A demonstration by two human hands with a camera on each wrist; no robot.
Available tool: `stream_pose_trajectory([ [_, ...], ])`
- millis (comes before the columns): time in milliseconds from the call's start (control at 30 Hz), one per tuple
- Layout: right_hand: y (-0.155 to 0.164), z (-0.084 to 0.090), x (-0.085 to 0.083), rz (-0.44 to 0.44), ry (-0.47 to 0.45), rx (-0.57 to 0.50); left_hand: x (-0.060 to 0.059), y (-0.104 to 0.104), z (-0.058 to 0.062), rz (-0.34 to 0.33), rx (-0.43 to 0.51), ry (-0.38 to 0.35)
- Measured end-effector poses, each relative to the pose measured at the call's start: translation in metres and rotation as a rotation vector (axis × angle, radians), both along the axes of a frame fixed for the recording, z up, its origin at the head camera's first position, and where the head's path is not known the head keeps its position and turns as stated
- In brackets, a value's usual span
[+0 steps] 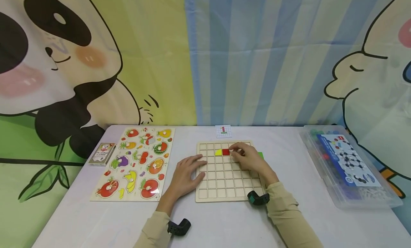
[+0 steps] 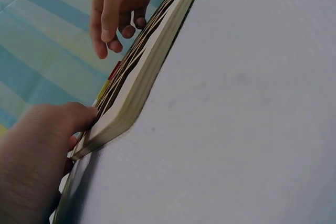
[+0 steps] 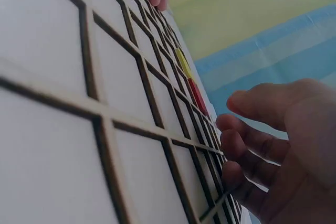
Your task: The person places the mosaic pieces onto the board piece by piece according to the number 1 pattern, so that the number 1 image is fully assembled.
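A wooden grid board (image 1: 212,196) with raised dividers lies on the table. One yellow tile (image 1: 218,152) and one red tile (image 1: 226,152) sit side by side in its second row from the back. My right hand (image 1: 247,156) is over the board's back right part, its fingertips just right of the red tile. In the right wrist view, the thumb (image 3: 252,103) stands apart from the loosely bent fingers, with nothing between them. My left hand (image 1: 186,175) rests at the board's left edge, fingers spread and fingertips on the rim. Beyond the right wrist, a green piece (image 1: 260,155) shows partly.
Behind the board lies a small pattern card (image 1: 223,131) with red and green squares. A fruit puzzle board (image 1: 135,162) and a playing card box (image 1: 102,154) are on the left. On the right stands a clear plastic case (image 1: 353,166). A printed curtain (image 1: 250,62) hangs behind.
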State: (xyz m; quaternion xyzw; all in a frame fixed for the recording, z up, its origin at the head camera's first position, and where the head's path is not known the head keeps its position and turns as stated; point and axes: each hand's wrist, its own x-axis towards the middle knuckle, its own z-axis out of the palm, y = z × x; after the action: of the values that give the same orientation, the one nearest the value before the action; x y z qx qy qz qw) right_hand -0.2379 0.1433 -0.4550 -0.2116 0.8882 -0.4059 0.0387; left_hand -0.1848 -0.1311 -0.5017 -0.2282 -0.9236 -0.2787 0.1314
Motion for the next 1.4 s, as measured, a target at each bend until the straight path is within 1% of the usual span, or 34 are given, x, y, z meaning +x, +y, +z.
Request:
stream_pose_trajectory([
  [200, 0.01, 0.009, 0.003, 0.02, 0.013, -0.008, -0.001, 0.0, 0.0, 0.0, 0.006, -0.005],
  [333, 0.017, 0.017, 0.008, -0.007, -0.005, -0.029, -0.001, 0.001, 0.001, -0.004, 0.011, -0.002],
  [467, 0.024, 0.018, 0.011, -0.019, 0.002, 0.009, 0.0, 0.0, 0.002, 0.009, 0.025, 0.009],
  [667, 0.04, 0.019, 0.019, -0.045, 0.027, 0.071, 0.0, -0.002, 0.003, 0.007, 0.07, 0.069],
  [767, 0.051, 0.019, 0.022, -0.05, 0.026, 0.095, 0.0, -0.003, 0.003, 0.004, 0.08, 0.083],
  [967, 0.071, 0.017, 0.03, -0.011, 0.041, 0.143, -0.001, -0.003, 0.002, 0.002, 0.098, 0.072],
  [1167, 0.088, 0.011, 0.04, 0.038, -0.004, 0.18, -0.001, -0.002, 0.0, 0.0, 0.095, 0.079],
  [1400, 0.103, 0.005, 0.051, 0.069, -0.009, 0.203, -0.001, 0.0, 0.002, 0.001, 0.118, 0.03],
])
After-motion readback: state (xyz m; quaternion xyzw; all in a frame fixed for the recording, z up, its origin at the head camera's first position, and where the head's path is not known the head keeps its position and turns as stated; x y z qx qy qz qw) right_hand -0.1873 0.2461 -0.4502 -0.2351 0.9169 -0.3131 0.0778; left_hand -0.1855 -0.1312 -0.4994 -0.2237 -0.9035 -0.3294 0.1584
